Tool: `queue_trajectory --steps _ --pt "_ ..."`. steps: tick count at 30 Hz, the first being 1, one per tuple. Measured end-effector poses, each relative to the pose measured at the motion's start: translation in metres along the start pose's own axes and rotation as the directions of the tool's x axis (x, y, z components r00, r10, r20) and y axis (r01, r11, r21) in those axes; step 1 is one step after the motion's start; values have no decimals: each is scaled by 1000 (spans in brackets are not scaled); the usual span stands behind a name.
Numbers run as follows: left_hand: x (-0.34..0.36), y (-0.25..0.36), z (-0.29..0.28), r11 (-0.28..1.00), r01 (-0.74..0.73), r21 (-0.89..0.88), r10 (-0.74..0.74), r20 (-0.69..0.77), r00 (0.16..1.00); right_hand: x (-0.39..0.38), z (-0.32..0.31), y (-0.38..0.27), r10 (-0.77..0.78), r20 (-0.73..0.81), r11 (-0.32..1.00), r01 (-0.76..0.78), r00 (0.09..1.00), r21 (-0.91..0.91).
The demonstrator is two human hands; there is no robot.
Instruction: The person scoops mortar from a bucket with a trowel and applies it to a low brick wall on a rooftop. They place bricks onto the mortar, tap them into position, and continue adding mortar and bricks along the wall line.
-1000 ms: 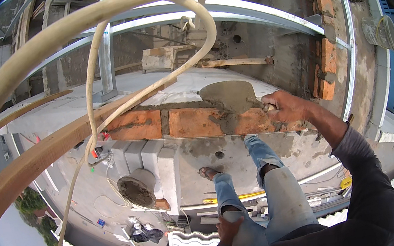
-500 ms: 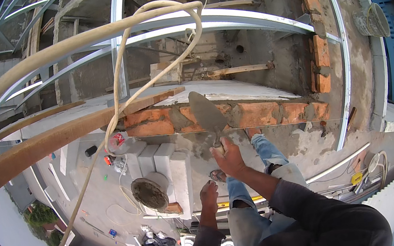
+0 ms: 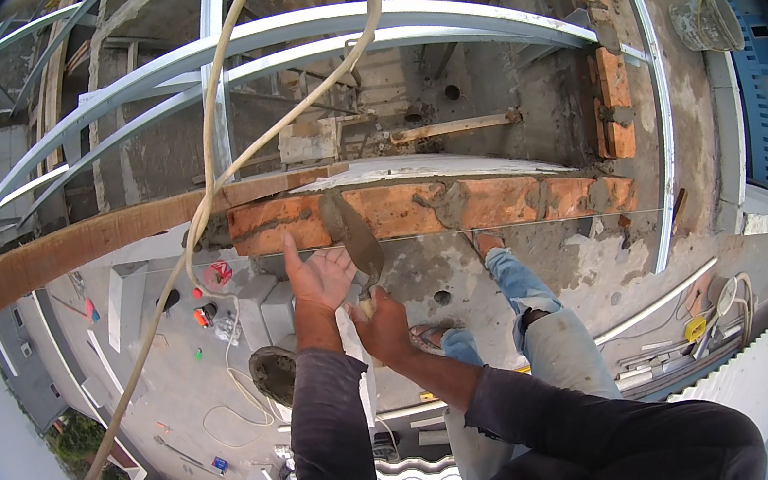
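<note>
Fingers of my right hand (image 3: 384,326) wrap the trowel (image 3: 357,244) handle; its blade points up onto the brick course (image 3: 428,206). My left hand (image 3: 319,277) spreads open beside it, index fingertip touching brick.

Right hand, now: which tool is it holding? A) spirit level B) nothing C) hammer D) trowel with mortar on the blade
D: the right hand grips the handle of a trowel whose mortar-smeared blade lies against the brick course, while the left hand is open beside it.
</note>
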State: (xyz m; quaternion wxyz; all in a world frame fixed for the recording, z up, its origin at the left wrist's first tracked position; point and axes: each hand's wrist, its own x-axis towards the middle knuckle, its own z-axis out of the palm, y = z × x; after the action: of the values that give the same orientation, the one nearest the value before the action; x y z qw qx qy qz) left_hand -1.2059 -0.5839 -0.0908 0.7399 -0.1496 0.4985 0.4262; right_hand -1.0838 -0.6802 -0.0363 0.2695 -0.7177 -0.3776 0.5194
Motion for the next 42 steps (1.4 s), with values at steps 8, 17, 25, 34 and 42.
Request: queue_trajectory --steps 8,17,25,34,42 --pt "-3 -1 11 999 -8 39 11 -73 997 24 -61 25 38 146 998 -44 989 41" --pt "-5 8 9 999 0 33 1 -28 1000 101 -106 41 -57 579 870 325 813 -370" --pt "-14 1 26 995 -72 -64 60 -162 985 96 -200 8 156 556 735 280 816 -618" --pt "-5 -13 54 979 -181 -91 138 -353 925 139 -147 -64 -206 475 563 501 856 -657" --pt "-3 -5 74 963 -222 -153 144 -406 903 183 -217 -24 -222 566 153 602 794 -783"
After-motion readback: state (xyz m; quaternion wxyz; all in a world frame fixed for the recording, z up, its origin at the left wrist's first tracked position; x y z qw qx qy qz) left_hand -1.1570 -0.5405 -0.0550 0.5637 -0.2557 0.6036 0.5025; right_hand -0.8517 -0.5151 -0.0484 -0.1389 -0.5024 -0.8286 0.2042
